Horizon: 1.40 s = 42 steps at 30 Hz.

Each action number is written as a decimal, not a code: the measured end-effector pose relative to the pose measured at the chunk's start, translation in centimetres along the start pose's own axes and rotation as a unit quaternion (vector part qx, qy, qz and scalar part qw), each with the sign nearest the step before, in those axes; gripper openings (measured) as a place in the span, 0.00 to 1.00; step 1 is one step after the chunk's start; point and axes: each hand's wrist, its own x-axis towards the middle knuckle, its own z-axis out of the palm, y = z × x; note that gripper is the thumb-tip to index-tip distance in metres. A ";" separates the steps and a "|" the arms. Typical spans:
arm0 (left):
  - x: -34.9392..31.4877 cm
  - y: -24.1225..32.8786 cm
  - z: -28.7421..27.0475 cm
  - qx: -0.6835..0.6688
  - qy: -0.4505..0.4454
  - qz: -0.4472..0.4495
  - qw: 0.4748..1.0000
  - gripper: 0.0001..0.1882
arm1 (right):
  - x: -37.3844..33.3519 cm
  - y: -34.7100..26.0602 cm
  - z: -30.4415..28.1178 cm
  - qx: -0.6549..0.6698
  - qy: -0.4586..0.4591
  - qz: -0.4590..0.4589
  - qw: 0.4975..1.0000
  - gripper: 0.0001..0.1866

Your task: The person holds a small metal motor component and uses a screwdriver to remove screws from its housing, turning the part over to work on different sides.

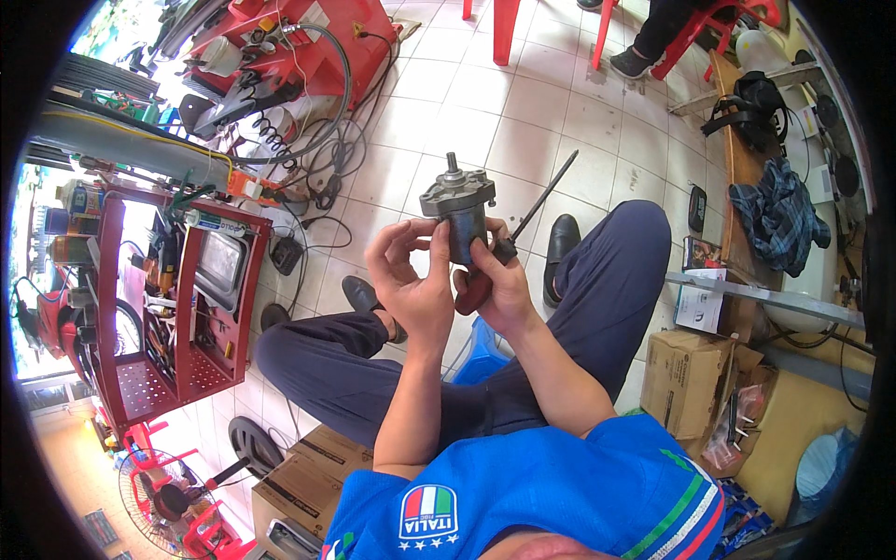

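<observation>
A small cylindrical electric motor (pixel 467 235) with a grey metal end flange stands nearly upright before me, its shaft pointing away. My left hand (pixel 413 275) pinches the motor's body from the left between thumb and fingers. On the other side, my right hand (pixel 505 287) is closed, its thumb against the lower part of the motor. The same hand also holds a screwdriver (pixel 545 194). Its long dark shaft slants up to the right, apart from the motor, and its red handle shows below the palm. Some right-hand fingers are hidden behind the motor.
A red tool cart (pixel 187 322) stands at left, with a red machine (pixel 327 47) and loose black cables (pixel 327 177) beyond. Cardboard boxes (pixel 686 383) lie at right, below a wooden bench (pixel 737 177). A blue stool (pixel 481 353) is beneath me. Another person's shoe (pixel 633 63) shows far off.
</observation>
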 end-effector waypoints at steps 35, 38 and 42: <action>-0.1 -0.4 -0.2 0.083 0.010 0.054 0.995 0.23 | -0.1 0.2 -1.1 -0.031 -0.032 0.010 0.999 0.18; 0.0 0.0 -0.2 0.068 -0.007 0.039 0.997 0.23 | -0.1 0.2 -0.9 -0.035 -0.020 0.007 0.999 0.18; -0.1 -0.2 -0.2 0.087 0.003 0.056 0.995 0.22 | 0.0 0.2 -1.2 -0.033 -0.038 0.011 0.999 0.17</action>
